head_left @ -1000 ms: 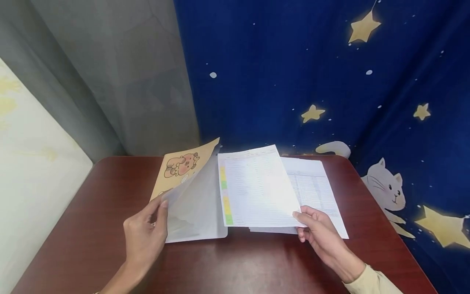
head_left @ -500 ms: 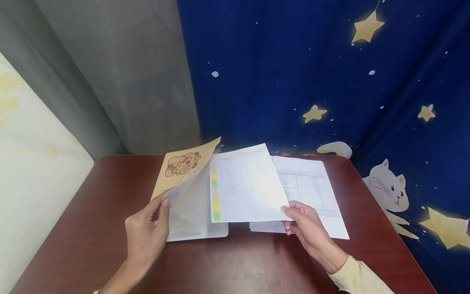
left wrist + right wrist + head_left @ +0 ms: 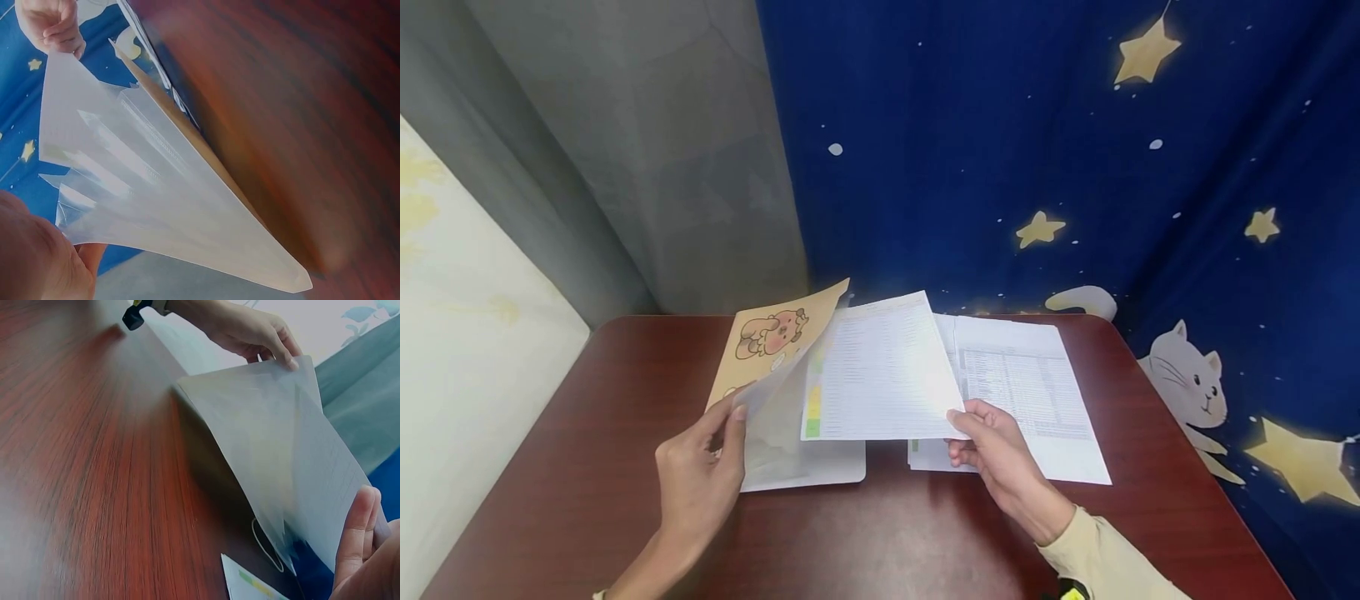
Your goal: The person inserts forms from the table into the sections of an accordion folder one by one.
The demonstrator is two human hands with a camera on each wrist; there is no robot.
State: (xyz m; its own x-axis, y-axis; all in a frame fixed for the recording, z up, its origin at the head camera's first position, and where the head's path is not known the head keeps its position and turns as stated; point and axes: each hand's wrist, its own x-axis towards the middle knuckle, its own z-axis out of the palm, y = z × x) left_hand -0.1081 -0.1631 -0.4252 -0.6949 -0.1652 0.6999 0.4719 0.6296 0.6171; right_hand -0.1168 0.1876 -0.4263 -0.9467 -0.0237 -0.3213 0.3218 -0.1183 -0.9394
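Note:
A folder [image 3: 760, 342] with a tan cover and a cartoon animal lies at the table's left middle, its clear pocket raised. My left hand [image 3: 703, 467] pinches the lifted near edge of the cover between thumb and fingers. A printed sheet [image 3: 880, 375] with yellow and green marks down its left side is pinched at its lower right corner by my right hand [image 3: 1000, 454]. The sheet's left edge reaches into the folder's opening. In the left wrist view, the clear plastic [image 3: 162, 187] fans open around the sheet.
More printed papers [image 3: 1037, 408] lie on the table at the right, partly under the held sheet. The dark red table [image 3: 880, 550] ends at a blue star curtain [image 3: 925, 167] and a grey curtain [image 3: 700, 167]. A white wall [image 3: 467, 350] stands at the left.
My right hand has moved left with the sheet, whose marked edge has gone from beside the folder to inside its opening. My left hand has stayed almost still on the cover.

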